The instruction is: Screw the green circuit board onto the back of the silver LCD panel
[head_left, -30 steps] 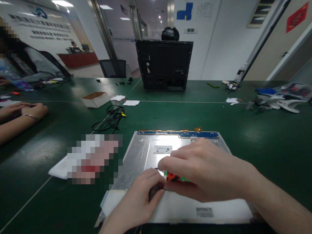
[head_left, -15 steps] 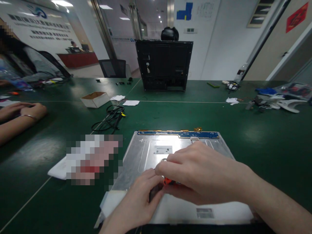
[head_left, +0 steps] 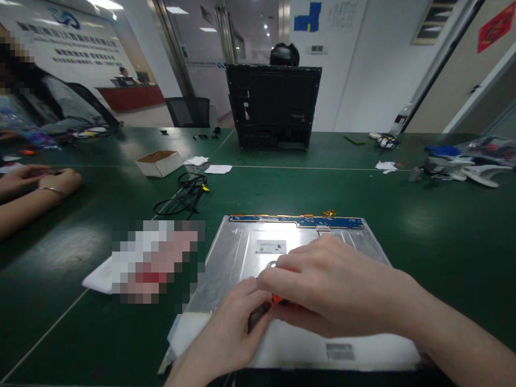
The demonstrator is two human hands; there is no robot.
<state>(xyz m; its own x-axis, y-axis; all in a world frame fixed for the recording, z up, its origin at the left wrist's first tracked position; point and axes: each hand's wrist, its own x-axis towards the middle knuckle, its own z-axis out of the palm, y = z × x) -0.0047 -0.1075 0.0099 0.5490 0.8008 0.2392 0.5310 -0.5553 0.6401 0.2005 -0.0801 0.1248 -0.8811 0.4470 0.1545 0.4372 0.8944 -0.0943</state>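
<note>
At the bottom edge, cut off at the forearms: left hand [head_left: 228, 338] and right hand [head_left: 334, 285], meeting over the near half of a metal panel [head_left: 242, 247] flat on the green counter [head_left: 443, 231]. Between them, only a sliver of an orange piece [head_left: 278, 299] showing, the rest hidden under the right hand's curled fingers; grip pressed together on it. Just left of it and touching, a dark piece [head_left: 258, 317] nipped between left thumb and fingers, shape hard to make out. Both pieces low against the panel, near its middle; cannot tell whether fixed to it. On the panel's near right, a grey barcode sticker [head_left: 339, 351], print too small to read. Past the knuckles, a white label [head_left: 271, 247], likewise unreadable. Along the far edge, a blue strip [head_left: 296, 221]. Left of the panel, a flat white thing [head_left: 97, 277], mostly blotted out by pixel blocks. Farther off, a tangle of black cables [head_left: 183, 196], an open cardboard box [head_left: 159, 163], and another person's hands [head_left: 40, 183] resting at the left edge, arms cut off. At the counter's far side, a black case [head_left: 274, 107] standing upright. On the far wall at left, rows of writing [head_left: 80, 51], too blurred to read.
</note>
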